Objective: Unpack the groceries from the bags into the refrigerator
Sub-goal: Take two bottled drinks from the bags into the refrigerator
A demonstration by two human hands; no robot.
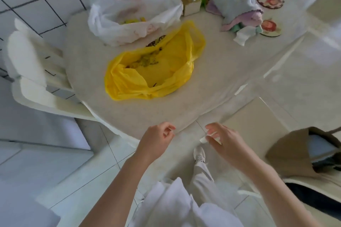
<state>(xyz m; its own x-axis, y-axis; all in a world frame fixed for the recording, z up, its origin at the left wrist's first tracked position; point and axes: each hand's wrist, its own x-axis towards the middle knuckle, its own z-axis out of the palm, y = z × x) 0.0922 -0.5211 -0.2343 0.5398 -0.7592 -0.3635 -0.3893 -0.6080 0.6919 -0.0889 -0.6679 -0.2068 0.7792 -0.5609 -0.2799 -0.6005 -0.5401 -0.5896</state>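
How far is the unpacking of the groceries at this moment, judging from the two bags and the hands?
Nothing visibly done: no refrigerator is in view. The yellow bag and the white bag both lie open on the table, each with yellowish items inside. In hand: the left hand is empty near the table edge; the right hand has a small white thing at its fingers, unclear what. Left: emptying both bags.
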